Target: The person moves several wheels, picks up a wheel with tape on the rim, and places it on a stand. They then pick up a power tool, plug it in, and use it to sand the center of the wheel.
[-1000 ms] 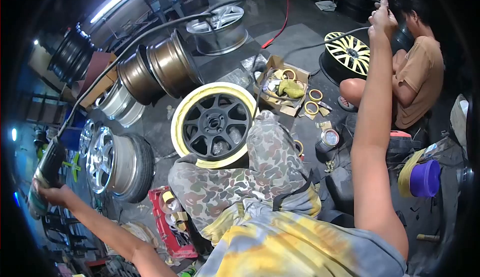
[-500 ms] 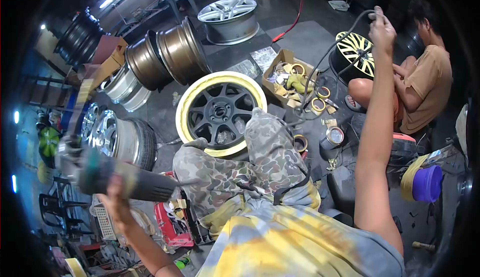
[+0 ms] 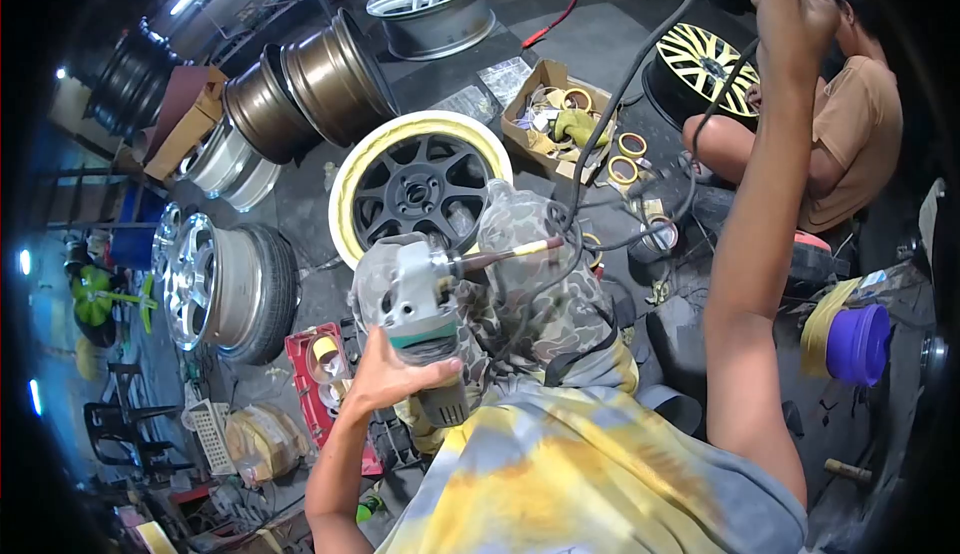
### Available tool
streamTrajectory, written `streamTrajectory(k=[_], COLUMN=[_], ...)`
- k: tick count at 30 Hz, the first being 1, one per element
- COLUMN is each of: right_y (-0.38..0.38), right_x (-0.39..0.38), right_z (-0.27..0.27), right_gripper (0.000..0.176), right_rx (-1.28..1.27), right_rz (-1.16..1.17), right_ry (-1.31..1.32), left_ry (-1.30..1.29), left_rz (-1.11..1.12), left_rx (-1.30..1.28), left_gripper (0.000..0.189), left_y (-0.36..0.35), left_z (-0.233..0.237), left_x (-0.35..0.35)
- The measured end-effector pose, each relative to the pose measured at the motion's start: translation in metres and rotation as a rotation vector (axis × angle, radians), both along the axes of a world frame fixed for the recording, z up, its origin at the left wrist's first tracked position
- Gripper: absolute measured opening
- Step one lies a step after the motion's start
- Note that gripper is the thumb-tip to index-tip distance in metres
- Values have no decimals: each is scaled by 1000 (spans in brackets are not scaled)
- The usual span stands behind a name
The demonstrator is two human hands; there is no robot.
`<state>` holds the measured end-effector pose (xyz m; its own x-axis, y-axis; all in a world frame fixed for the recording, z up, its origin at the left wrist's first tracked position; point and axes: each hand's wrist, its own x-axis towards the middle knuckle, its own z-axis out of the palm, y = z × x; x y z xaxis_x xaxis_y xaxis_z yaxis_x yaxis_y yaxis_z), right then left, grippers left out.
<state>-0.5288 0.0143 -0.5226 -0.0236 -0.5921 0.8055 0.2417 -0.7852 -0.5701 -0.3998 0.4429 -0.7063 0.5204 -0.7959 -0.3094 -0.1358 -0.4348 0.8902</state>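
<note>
My left hand (image 3: 400,376) is wrapped round the body of an angle grinder (image 3: 412,299), which has a grey metal head and a green band. The grinder is over my camouflage-covered knees, its brown-and-yellow side handle (image 3: 520,251) pointing right. Raised at the upper right, my right hand (image 3: 795,16) is closed on the black power cord (image 3: 612,104), which hangs in loops towards my lap. Just beyond my knees lies a dark multi-spoke wheel (image 3: 415,192), its rim covered in yellow masking tape (image 3: 350,169). The grinder hides part of my knees.
Bronze wheels (image 3: 335,79) and silver wheels (image 3: 428,19) stand at left and back. A cardboard box (image 3: 520,139) holds tape rolls and scraps. Another person (image 3: 850,144) sits at right beside a yellow-spoked wheel (image 3: 705,69). A red toolbox (image 3: 305,374) lies at my left.
My left hand has swung the grinder from the far left to in front of my knees. My right hand has gone up, lifting the cord higher. The view has shifted slightly.
</note>
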Motion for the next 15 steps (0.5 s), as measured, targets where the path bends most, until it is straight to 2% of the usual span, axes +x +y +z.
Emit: streamTrajectory(k=[2,5,7,10,12,14,15], right_y=[22,53,50,45,38,30,27], right_x=[0,-4,-6,-2,6,16,21], right_z=[13,38,52,63,64,66,67], right_gripper=[35,34,39,37,36,35,34], right_rx=[-32,-167,-330,-380,-389,-388,-385], right_rz=[0,-60,110,138,158,169,169], right_ry=[-62,-111,-174,-220,-237,-253,-261], left_ry=[7,81,121,175,66,53,-83], left_rz=[10,-129,-187,-317,-501,-555,-576], left_rx=[-16,30,104,171,276,267,404], left_gripper=[57,54,55,56,57,61,62], left_y=[-2,-8,-13,-33,-44,-68,-77], left_z=[-7,-20,-25,-26,-40,-16,-5], left_x=[-5,5,8,15,21,11,8])
